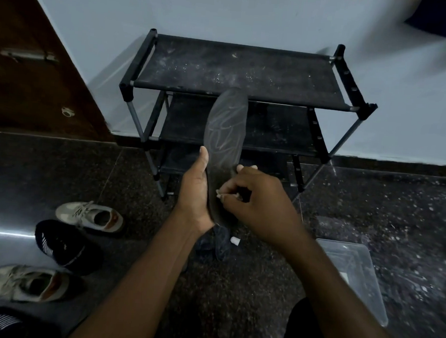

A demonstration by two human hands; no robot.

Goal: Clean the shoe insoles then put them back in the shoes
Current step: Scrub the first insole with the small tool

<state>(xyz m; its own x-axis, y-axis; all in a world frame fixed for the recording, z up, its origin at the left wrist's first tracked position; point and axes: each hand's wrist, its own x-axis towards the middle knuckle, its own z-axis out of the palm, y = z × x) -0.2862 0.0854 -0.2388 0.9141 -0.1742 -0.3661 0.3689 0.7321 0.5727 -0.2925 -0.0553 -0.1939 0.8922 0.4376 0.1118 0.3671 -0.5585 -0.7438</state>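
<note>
Dark grey with pale streaks, the long flat shoe insole (225, 142) stands upright, its heel end gripped in the left hand (196, 190) while the right hand (257, 197) pinches a small pale scrap (219, 193) against its lower edge, the dusty black shoe rack (239, 69) behind, beige sneakers (92, 216) and a black shoe (61, 244) lying leftward.

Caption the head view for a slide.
Left hand holds a dark insole; right hand pinches something pale against it, before a shoe rack.

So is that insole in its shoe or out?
Out. The left hand holds the insole in the air, before the shoe rack.
</note>
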